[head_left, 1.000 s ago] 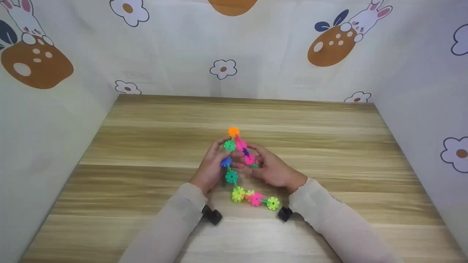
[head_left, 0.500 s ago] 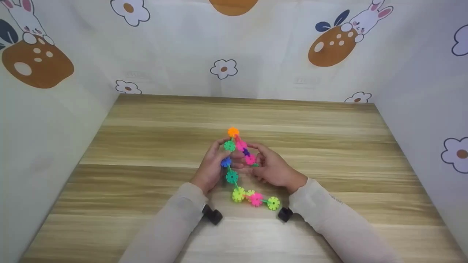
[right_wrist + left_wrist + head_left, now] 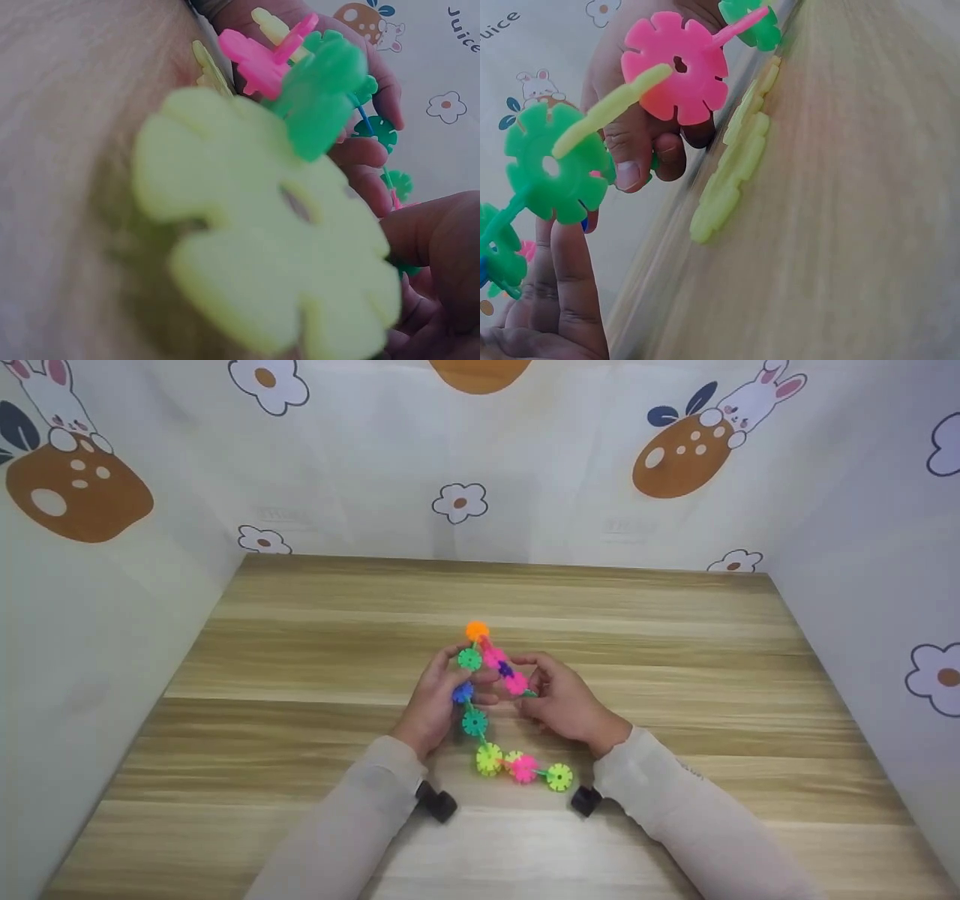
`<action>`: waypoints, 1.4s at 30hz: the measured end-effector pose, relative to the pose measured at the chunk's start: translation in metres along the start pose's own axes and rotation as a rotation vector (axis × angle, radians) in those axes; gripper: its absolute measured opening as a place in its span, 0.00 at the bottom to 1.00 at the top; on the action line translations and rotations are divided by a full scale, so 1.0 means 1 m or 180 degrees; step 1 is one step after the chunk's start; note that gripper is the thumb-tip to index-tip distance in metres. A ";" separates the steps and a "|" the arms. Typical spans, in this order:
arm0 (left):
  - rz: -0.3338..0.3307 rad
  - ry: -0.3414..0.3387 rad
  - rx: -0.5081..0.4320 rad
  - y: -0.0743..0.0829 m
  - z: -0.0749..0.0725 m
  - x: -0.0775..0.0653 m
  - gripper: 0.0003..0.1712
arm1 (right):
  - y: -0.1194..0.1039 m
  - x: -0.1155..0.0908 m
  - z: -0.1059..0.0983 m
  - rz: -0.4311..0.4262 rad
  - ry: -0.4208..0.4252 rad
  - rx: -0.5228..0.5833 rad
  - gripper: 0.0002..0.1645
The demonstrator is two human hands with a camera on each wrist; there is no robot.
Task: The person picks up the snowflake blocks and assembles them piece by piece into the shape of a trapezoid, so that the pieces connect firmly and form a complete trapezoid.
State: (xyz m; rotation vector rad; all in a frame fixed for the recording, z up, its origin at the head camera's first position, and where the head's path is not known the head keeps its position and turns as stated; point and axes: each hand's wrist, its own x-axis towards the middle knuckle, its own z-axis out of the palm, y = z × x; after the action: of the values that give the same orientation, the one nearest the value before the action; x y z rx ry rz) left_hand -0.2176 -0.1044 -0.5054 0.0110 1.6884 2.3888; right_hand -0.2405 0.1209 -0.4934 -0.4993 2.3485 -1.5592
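Observation:
A chain of bright plastic snowflake discs runs between both hands, slotted edge to edge. My left hand [image 3: 429, 703] grips its left side near a blue disc [image 3: 463, 692], thumb across the front and fingers spread behind. An orange disc [image 3: 477, 631] forms the top bend. From there pink discs [image 3: 515, 683] with a dark blue one between slope down to my right hand [image 3: 568, 701], whose thumb and fingers pinch a mostly hidden green disc [image 3: 531, 693]. Below the left hand the chain continues through a teal disc [image 3: 474, 722] to a yellow end disc [image 3: 559, 777], large in the right wrist view.
The hands work over a wood-grain table [image 3: 300, 645]. A white printed cloth [image 3: 360, 465] with flowers and rabbits stands behind it and along both sides. Black wrist cameras [image 3: 436, 802] sit just below both cuffs.
My right hand has shifted slightly, drawing the pink end with its green disc a little right and up. The orange disc has moved slightly left. The left hand stays nearly still.

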 end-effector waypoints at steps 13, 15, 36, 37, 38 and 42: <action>-0.0019 -0.0172 0.0084 0.001 -0.002 -0.001 0.26 | 0.000 0.002 0.000 -0.0009 0.0149 -0.0108 0.33; 0.0015 -0.0206 -0.0006 0.000 -0.002 0.000 0.26 | 0.000 0.002 0.000 -0.0045 0.0180 -0.0110 0.31; -0.0027 -0.0328 0.0052 0.001 -0.001 -0.001 0.25 | -0.002 -0.003 0.001 -0.0523 0.0070 0.0464 0.30; -0.0038 -0.0343 0.0074 0.001 -0.001 -0.002 0.25 | -0.002 -0.004 0.001 -0.0562 0.0096 0.0437 0.29; -0.0052 -0.0352 0.0081 0.002 -0.001 -0.002 0.24 | -0.002 -0.004 0.001 -0.0595 0.0111 0.0425 0.28; -0.0096 -0.0385 0.0048 0.002 0.000 -0.003 0.24 | -0.003 -0.005 0.001 -0.0703 0.0171 0.0319 0.28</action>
State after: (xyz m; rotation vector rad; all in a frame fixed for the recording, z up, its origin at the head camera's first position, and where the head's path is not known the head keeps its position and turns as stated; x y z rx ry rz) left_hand -0.2154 -0.1057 -0.5030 0.1285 1.6399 2.3042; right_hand -0.2349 0.1209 -0.4905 -0.7225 2.3046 -1.7975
